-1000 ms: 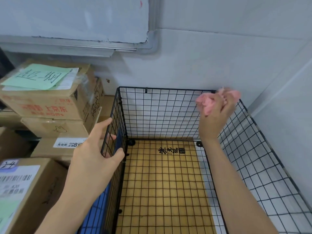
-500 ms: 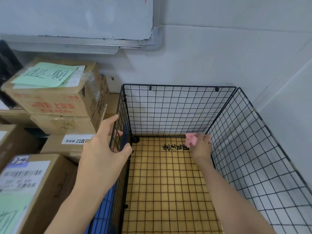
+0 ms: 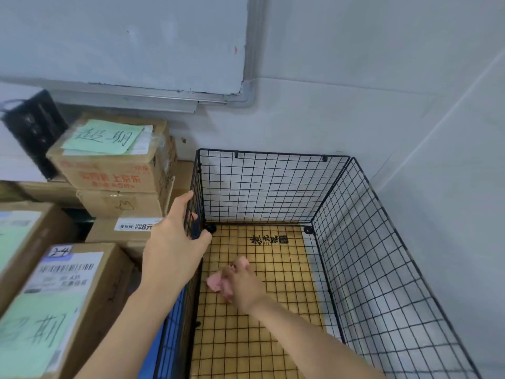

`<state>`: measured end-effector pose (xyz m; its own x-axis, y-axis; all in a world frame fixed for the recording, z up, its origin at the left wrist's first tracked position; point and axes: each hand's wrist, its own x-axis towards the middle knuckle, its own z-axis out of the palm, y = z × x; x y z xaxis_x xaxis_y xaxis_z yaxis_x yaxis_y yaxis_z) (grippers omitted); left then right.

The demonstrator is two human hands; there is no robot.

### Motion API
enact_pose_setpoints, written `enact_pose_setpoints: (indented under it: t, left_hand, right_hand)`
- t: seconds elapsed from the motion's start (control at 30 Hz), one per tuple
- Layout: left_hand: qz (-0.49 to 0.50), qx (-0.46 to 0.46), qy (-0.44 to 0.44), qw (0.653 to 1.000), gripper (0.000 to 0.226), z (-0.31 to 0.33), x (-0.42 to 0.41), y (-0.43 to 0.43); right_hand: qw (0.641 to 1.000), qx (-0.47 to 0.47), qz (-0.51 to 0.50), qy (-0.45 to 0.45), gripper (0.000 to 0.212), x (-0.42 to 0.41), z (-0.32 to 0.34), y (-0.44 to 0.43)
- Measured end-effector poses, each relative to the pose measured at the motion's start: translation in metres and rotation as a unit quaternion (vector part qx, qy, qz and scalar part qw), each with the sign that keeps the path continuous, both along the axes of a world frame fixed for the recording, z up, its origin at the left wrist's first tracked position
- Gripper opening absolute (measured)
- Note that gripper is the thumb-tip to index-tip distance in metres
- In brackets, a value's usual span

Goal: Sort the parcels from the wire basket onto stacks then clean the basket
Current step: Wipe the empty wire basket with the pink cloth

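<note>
A black wire basket [image 3: 273,154] stands in the room's corner with no parcels inside; its grid floor lies over a yellow mat with black characters. My left hand [image 3: 175,242] grips the top of the basket's left wall, thumb inside and fingers outside. My right hand [image 3: 240,285] is down on the basket floor near the left side, holding a crumpled pink cloth [image 3: 214,281] against the grid. The hand is motion-blurred.
Stacked cardboard parcels [image 3: 109,170] with green handwritten notes stand left of the basket. A nearer labelled box [image 3: 62,296] sits at lower left. A whiteboard [image 3: 123,42] hangs above. White walls close in behind and to the right of the basket.
My right hand went from the back right top corner down to the floor's far edge, then across the floor toward the left with the pink cloth. My left hand stayed on the left wall.
</note>
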<state>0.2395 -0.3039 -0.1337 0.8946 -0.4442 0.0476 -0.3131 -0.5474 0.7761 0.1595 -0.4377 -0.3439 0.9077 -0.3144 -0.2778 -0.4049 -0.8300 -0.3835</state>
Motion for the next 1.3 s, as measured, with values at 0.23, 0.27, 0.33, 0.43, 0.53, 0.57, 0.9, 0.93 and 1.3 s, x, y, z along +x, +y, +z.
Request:
enact_pose_setpoints:
  t: [0.23, 0.27, 0.33, 0.43, 0.53, 0.57, 0.9, 0.93, 1.3]
  left_hand:
    - [-0.009, -0.016, 0.012, 1.0, 0.076, 0.008, -0.01, 0.003]
    - [-0.009, -0.021, 0.011, 1.0, 0.076, 0.008, -0.009, 0.003]
    - [-0.005, -0.024, 0.009, 1.0, 0.076, 0.007, -0.007, 0.002]
    - [-0.005, -0.025, -0.003, 1.0, 0.073, 0.006, -0.006, -0.001]
    - [-0.003, -0.02, -0.005, 1.0, 0.071, 0.004, -0.004, 0.0]
    - [-0.003, -0.017, -0.004, 1.0, 0.071, 0.003, -0.003, 0.001]
    - [-0.001, -0.026, 0.004, 1.0, 0.071, 0.001, -0.002, 0.002]
    - [0.001, -0.028, 0.008, 1.0, 0.071, 0.0, -0.003, 0.002]
    - [0.005, -0.037, 0.008, 0.999, 0.072, -0.005, -0.001, 0.001]
  right_hand:
    - [0.965, -0.038, -0.251, 0.062, 0.069, -0.072, 0.015, -0.061]
    - [0.96, -0.037, -0.272, 0.046, 0.067, -0.079, 0.015, -0.064]
    - [0.95, -0.024, -0.31, 0.0, 0.06, -0.081, 0.012, -0.058]
    - [0.96, 0.021, -0.27, -0.076, 0.049, -0.06, 0.006, -0.012]
    - [0.982, 0.062, -0.14, -0.111, 0.044, -0.025, 0.003, 0.056]
    - [0.987, 0.071, -0.106, -0.102, 0.051, -0.016, 0.003, 0.075]
    - [0.988, -0.054, -0.118, -0.083, 0.051, -0.055, -0.01, -0.028]
    - [0.98, -0.053, -0.172, -0.081, 0.047, -0.063, -0.006, -0.048]
    - [0.925, 0.026, -0.355, -0.136, 0.053, 0.01, -0.006, -0.061]
